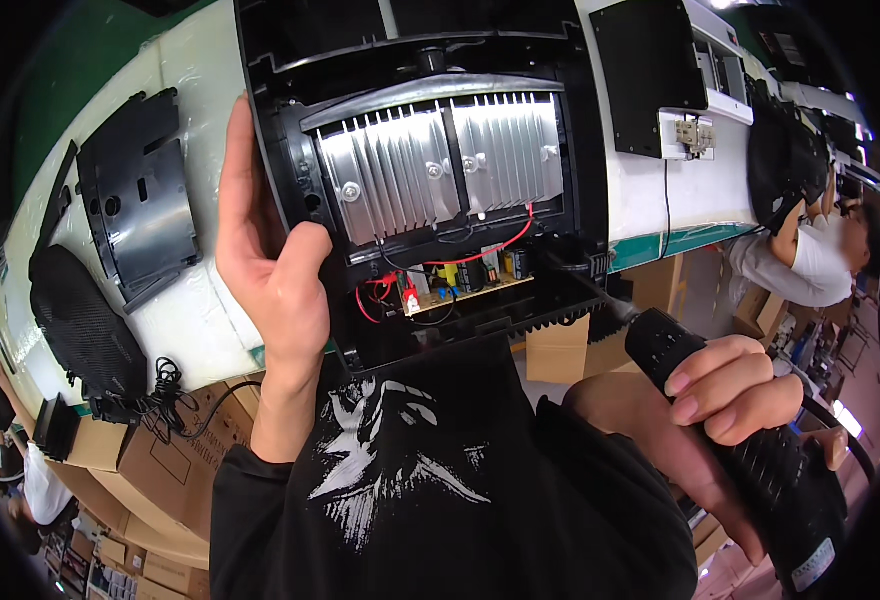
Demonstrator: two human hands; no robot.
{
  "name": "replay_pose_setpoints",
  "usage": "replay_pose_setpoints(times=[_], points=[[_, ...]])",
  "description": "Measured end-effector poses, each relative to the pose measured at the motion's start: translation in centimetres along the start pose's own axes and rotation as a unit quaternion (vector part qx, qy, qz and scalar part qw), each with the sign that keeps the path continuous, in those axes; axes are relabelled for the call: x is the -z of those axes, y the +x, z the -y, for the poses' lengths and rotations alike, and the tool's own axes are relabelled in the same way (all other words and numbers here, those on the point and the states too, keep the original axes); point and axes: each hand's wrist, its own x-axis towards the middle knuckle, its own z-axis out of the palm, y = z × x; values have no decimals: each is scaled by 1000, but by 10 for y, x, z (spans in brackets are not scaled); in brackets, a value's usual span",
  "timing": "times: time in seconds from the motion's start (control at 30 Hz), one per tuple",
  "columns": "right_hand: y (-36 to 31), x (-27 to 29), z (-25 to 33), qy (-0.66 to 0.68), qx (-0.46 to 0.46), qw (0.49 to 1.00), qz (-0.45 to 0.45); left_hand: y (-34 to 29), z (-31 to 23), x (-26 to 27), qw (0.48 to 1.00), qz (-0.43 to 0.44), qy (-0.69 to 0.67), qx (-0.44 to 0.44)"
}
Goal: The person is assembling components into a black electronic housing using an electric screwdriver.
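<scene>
A black plastic housing (586,150) stands in front of me on the bench, its inside showing. Two silver finned heat sinks (400,170) are fixed in it with several screws. On its near side sits a circuit board (468,295) with red and black wires. My left hand (278,270) grips the housing's left wall, index finger stretched along the outside and thumb bent over the edge. In my right hand (735,390) is a black electric screwdriver (790,490), fingers wrapped round its body. Its tip points at the housing's near right corner, close to the edge; I cannot tell whether they touch.
To the left on the white bench (185,330) lie a curved black plastic cover (145,205) and a black mesh-covered unit (85,320) with a coiled cable. A black panel (648,80) with a metal fitting stands right. Cardboard boxes (175,470) sit below; a person (810,255) is at far right.
</scene>
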Motion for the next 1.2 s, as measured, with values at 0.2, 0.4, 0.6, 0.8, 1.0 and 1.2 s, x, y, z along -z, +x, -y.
replay_pose_setpoints(times=[0.2, 0.4, 0.6, 0.8, 1.0, 1.2], points=[[-3, -1, 0, -16, -4, 1000, -7, -1, -2, -2, 1000, -6, -4, 9], [-10, -1, -4, -17, 11, 999, -35, -2, -4, -2, 1000, -2, 1, 20], [-7, 1, -6, -13, 22, 997, -69, 0, -6, -6, 1000, 2, -1, 2], [2, 9, 1, 1, -31, 999, 25, 0, -4, 0, 999, -4, -44, 6], [14, 38, 37, 59, 12, 997, 42, -2, -2, 1, 1000, 9, -29, -3], [51, 109, 89, 118, 175, 976, -57, -1, -4, 3, 998, 7, -65, 22]])
